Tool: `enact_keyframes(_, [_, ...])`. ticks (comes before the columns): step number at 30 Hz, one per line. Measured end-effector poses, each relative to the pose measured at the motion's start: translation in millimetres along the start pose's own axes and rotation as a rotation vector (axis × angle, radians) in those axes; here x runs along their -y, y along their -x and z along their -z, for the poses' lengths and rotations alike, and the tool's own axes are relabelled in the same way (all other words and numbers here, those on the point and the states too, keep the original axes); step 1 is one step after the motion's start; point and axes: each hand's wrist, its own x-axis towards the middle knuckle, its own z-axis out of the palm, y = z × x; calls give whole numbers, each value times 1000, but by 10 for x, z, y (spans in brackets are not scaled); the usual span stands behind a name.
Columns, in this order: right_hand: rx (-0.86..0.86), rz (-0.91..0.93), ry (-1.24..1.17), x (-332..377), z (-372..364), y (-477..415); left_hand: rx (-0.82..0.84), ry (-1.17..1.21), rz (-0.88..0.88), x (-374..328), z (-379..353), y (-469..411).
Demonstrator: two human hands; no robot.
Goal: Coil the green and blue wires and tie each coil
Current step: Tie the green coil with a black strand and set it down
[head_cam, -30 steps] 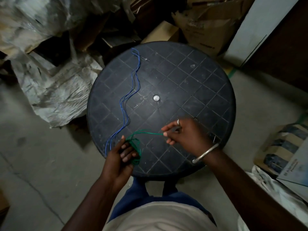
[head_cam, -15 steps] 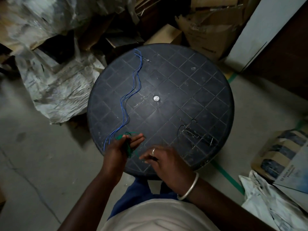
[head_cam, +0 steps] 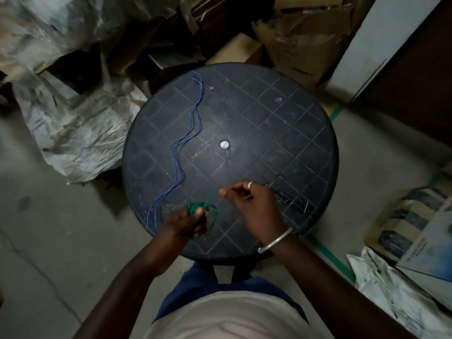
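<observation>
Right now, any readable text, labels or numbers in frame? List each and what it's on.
Nothing reads cleanly.
Cardboard box behind the table: a short dark printed line, too small and blurred to read.
Blue-and-white box at the right edge: a line of print, too blurred to read.
Green wire, blue wire, left hand, right hand: no markings visible.

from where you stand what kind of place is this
Probably a storeroom or workshop corner, not a tidy workspace. Crumpled sacks and torn cardboard boxes are piled behind a scuffed round black table on a bare concrete floor.
</observation>
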Motion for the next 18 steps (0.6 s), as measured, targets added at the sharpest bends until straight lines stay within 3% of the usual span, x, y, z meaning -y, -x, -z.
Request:
enact_keyframes(7, [-224, -479, 224, -1585, 188, -842, 3, 421, 66, 115, -90, 6])
enact_keyframes(12, [-227, -618, 484, -2189, 202, -1242, -114, 718, 200, 150, -246, 86])
enact_keyframes(15, [-139, -578, 543, -2220, 133, -1393, -229, 701, 224, 166, -243, 171])
enact_keyframes(18, [-84, -579, 519, -2176, 65, -1419, -244, 690, 183, 130, -193, 244])
